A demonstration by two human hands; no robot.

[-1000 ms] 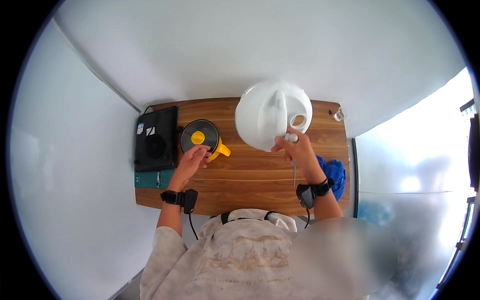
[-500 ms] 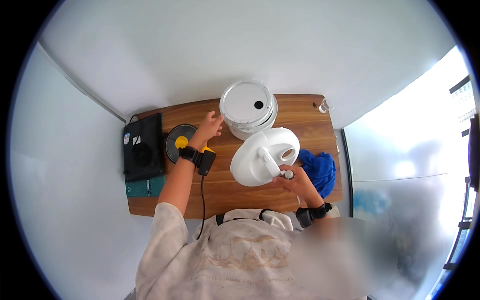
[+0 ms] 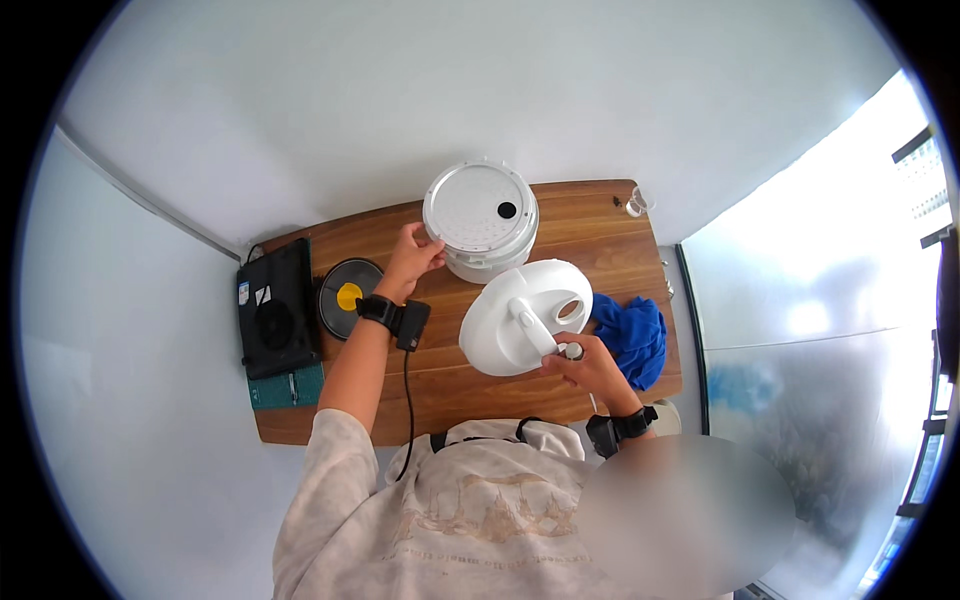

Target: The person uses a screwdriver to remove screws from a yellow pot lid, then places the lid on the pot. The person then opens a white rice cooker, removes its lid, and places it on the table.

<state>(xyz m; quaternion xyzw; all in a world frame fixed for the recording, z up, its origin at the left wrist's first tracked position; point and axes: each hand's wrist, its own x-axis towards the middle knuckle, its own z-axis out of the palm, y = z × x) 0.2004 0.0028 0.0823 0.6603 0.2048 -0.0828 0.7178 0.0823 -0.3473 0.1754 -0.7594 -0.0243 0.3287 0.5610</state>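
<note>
My right hand (image 3: 590, 368) grips the handle end of a white dome-shaped lid (image 3: 522, 318), holding it tilted above the front of the wooden table (image 3: 450, 385). My left hand (image 3: 412, 257) rests against the left side of a round white appliance base (image 3: 480, 216) with a flat perforated top and a dark hole, standing at the table's back. Both wrists wear black bands.
A round black disc with a yellow centre (image 3: 347, 296) lies left of my left forearm. A black box-like device (image 3: 272, 322) sits at the table's left end, above a green item (image 3: 288, 386). A blue cloth (image 3: 630, 333) lies at the right. A small clear glass (image 3: 637, 204) stands at the back right corner.
My right hand lifted the white dome lid off the base and brought it toward me, tilted. My left hand moved from the yellow-centred disc to the side of the white base.
</note>
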